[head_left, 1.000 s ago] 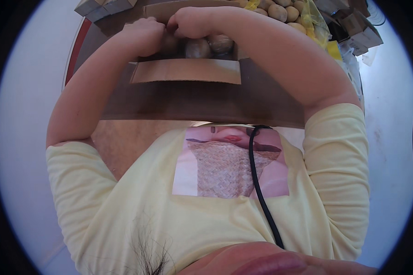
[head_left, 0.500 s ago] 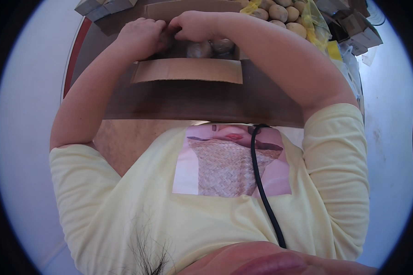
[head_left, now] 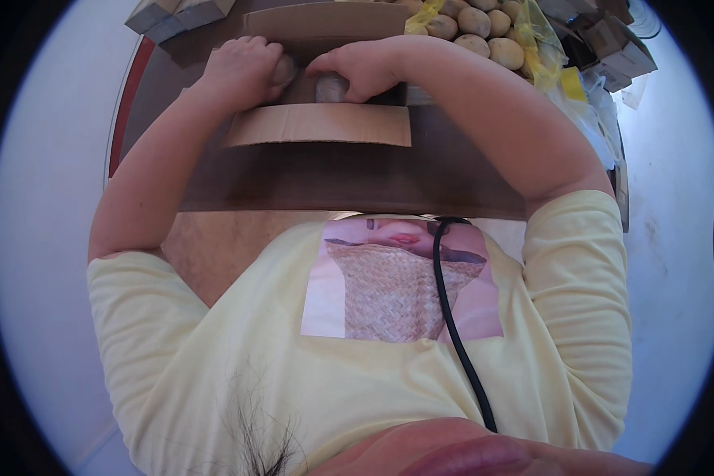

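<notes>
An open cardboard box (head_left: 319, 127) stands on the dark brown table with its near and far flaps folded outward. At the box's left end, my left hand (head_left: 246, 73) curls around a round film-wrapped piece (head_left: 285, 71), partly covered by the fingers. Inside the box, my right hand (head_left: 361, 70) is closed over a second round wrapped piece (head_left: 330, 88), its thumb and fingers on either side. The wrapping looks clear and shiny; the kind of produce under it is hard to make out.
Several round tan pieces of produce (head_left: 474, 21) lie at the back right beside yellow netting (head_left: 538, 47). Small cardboard boxes (head_left: 611, 46) are stacked at the far right, and more boxes (head_left: 174, 17) stand at the back left. The table's front edge (head_left: 349, 209) runs before me.
My right hand has moved away from my left hand, right and nearer, onto the second wrapped piece. My left hand stays at the box's left end, its wrapped piece now showing more.
</notes>
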Demonstrator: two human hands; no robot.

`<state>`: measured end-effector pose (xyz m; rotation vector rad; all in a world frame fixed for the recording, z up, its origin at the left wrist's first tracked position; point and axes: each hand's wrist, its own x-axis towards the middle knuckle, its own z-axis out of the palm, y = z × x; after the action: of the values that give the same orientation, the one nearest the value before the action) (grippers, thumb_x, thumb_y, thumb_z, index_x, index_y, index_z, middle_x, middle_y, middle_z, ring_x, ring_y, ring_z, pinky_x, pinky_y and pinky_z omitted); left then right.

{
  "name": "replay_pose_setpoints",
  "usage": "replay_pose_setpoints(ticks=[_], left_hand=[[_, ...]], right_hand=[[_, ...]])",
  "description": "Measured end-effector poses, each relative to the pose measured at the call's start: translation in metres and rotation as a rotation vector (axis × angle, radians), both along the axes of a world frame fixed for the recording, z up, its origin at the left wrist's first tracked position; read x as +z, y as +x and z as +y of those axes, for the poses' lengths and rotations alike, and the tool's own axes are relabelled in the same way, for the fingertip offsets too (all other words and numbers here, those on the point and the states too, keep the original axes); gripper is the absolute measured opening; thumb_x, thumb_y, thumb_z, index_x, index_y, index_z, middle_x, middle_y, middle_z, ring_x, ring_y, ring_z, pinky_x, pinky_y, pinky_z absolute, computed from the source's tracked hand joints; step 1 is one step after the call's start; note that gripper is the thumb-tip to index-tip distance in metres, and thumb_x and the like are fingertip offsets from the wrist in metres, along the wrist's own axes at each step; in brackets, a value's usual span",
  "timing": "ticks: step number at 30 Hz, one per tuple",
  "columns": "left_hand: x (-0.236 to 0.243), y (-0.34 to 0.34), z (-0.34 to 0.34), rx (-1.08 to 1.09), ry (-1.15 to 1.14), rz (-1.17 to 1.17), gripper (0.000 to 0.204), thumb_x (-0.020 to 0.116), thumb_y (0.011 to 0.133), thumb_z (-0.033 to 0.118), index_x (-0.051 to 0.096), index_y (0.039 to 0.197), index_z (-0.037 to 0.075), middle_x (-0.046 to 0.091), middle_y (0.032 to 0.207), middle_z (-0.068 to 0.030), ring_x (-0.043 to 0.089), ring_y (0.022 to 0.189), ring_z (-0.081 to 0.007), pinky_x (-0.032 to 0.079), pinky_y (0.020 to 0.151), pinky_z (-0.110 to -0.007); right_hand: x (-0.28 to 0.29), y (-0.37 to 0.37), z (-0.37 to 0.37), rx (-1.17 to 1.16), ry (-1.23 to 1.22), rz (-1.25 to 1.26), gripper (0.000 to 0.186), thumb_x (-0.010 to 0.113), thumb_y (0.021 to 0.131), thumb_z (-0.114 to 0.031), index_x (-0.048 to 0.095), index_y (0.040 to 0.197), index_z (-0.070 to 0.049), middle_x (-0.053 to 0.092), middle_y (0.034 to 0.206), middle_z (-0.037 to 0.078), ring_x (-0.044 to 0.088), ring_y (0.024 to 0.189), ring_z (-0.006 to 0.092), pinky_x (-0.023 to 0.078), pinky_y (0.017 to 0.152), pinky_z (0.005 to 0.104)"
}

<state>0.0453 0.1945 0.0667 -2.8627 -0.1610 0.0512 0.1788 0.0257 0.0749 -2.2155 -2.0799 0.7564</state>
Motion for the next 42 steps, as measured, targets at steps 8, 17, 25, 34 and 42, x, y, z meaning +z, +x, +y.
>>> replay_pose_setpoints(ticks=[8,17,25,34,42], left_hand=[[0.009,-0.001,-0.01,-0.076,0.03,0.089,0.055,0.082,0.07,0.022,0.056,0.116,0.007,0.061,0.114,-0.0133,0.059,0.111,-0.031,0.047,0.096,-0.039],[-0.019,0.002,0.013,-0.183,-0.13,-0.078,0.068,0.079,0.069,0.015,0.051,0.131,0.011,0.057,0.122,-0.0134,0.055,0.116,-0.0333,0.047,0.097,-0.042],[-0.014,0.006,0.017,-0.177,-0.453,0.027,0.069,0.075,0.072,0.006,0.048,0.135,0.012,0.053,0.129,-0.0135,0.052,0.121,-0.0344,0.046,0.101,-0.04],[-0.016,0.011,0.016,-0.304,-0.188,-0.106,0.072,0.076,0.07,0.004,0.049,0.135,0.018,0.052,0.128,-0.0107,0.053,0.119,-0.033,0.046,0.098,-0.04],[-0.002,0.002,0.013,-0.231,-0.285,-0.121,0.058,0.078,0.074,0.013,0.053,0.126,0.019,0.057,0.122,-0.0081,0.059,0.11,-0.0314,0.05,0.087,-0.039]], right_hand=[[-0.01,0.0,-0.005,0.031,0.066,-0.132,0.074,0.078,0.075,-0.016,0.045,0.141,-0.009,0.055,0.13,0.014,0.053,0.122,0.0341,0.044,0.104,0.0414],[-0.011,-0.002,-0.008,0.029,0.092,-0.177,0.076,0.08,0.075,-0.018,0.045,0.141,-0.008,0.056,0.128,0.015,0.053,0.123,0.034,0.044,0.104,0.0415],[-0.007,-0.001,-0.014,0.01,0.162,-0.342,0.065,0.079,0.074,-0.016,0.053,0.133,-0.008,0.057,0.125,0.012,0.052,0.122,0.0313,0.042,0.105,0.0419],[-0.007,0.006,-0.027,-0.035,0.214,-0.305,0.055,0.078,0.075,-0.015,0.059,0.126,-0.006,0.057,0.125,0.011,0.053,0.121,0.0305,0.044,0.103,0.0397],[0.012,0.014,-0.048,-0.136,0.266,-0.223,0.05,0.075,0.079,-0.018,0.059,0.125,-0.006,0.057,0.126,0.011,0.053,0.12,0.0305,0.045,0.101,0.0407]])
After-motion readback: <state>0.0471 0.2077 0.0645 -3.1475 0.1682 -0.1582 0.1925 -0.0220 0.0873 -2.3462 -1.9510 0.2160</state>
